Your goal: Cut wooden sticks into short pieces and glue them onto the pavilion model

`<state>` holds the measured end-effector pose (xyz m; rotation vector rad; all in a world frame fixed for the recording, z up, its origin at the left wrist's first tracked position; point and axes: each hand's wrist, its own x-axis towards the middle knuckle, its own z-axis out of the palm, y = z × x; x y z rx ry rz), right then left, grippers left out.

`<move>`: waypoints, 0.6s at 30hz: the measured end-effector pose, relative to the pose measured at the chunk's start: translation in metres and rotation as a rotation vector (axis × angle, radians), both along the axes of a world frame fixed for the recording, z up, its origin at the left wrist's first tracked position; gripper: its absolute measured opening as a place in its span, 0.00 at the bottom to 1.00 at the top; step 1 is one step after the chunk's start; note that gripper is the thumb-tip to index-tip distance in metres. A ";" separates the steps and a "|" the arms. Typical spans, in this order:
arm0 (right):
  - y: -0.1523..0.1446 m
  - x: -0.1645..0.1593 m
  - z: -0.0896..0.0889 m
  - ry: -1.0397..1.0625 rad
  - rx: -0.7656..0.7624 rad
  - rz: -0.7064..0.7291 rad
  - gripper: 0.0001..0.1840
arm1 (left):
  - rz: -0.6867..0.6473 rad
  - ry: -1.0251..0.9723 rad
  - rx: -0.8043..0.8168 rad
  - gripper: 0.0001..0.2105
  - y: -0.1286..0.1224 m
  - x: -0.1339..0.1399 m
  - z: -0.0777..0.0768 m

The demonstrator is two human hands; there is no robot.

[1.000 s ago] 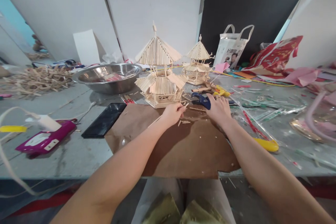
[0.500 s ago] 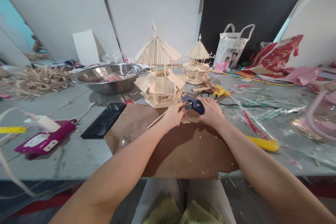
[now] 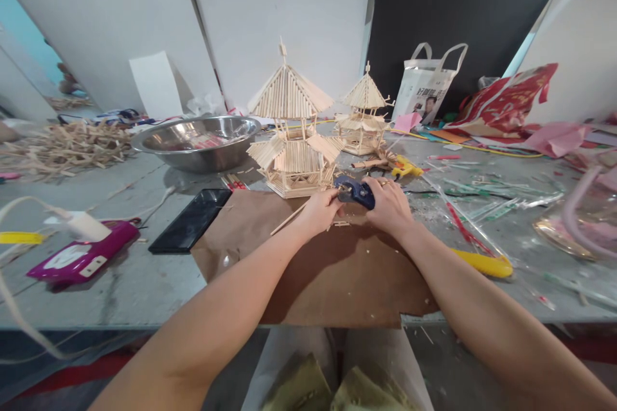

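1. Your left hand's fingers (image 3: pixel 332 203) are pinched narrow, apparently on a thin wooden stick (image 3: pixel 288 219) whose tail slants out to the near left, past your wrist.
2. Your right hand (image 3: pixel 391 205) is wrapped around a dark blue hand cutter (image 3: pixel 360 194), its head pointing left and meeting your left fingertips. You hide most of its handles, so you cannot tell how far they are squeezed.
3. The step in hand looks like trimming the stick: its hidden end seems to lie at the cutter's head. The next move, I judge, calls for a steady left pinch, fingertips clear of the blades, and a firm right squeeze.
4. Short stick offcuts (image 3: pixel 341 224) lie just on the near side of your left fingertips, on a brown sheet (image 3: pixel 347 276) spread over the tabletop (image 3: pixel 159 298).
5. Just beyond your left hand, the larger stick pavilion (image 3: pixel 289 157) stands upright at the sheet's far edge; a smaller pavilion (image 3: pixel 364 123) stands farther off to its right.
6. A yellow glue gun (image 3: pixel 405 167) lies beyond your right hand. Farther out to the left are a black phone (image 3: pixel 190 221), a steel basin (image 3: pixel 202 159) and a heap of sticks (image 3: pixel 77 148).
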<state>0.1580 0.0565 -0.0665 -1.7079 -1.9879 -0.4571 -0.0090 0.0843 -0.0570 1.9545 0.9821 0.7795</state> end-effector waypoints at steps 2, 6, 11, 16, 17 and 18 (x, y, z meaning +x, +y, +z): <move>0.000 0.000 0.000 -0.004 0.000 -0.002 0.27 | -0.003 -0.001 -0.008 0.08 0.001 0.000 -0.001; -0.001 0.000 0.001 -0.013 0.006 -0.011 0.24 | -0.002 0.006 -0.006 0.09 0.001 0.000 -0.001; 0.000 0.000 0.002 -0.017 -0.011 -0.016 0.22 | 0.007 0.063 0.086 0.11 0.003 -0.001 -0.002; 0.000 -0.001 0.001 -0.003 -0.051 -0.015 0.21 | 0.028 0.068 0.110 0.13 0.004 -0.002 -0.003; 0.000 -0.001 0.001 -0.001 -0.057 -0.019 0.21 | 0.035 0.066 0.108 0.13 0.004 -0.002 -0.003; -0.001 -0.001 0.001 0.000 -0.061 -0.020 0.21 | 0.039 0.064 0.105 0.13 0.003 -0.002 -0.003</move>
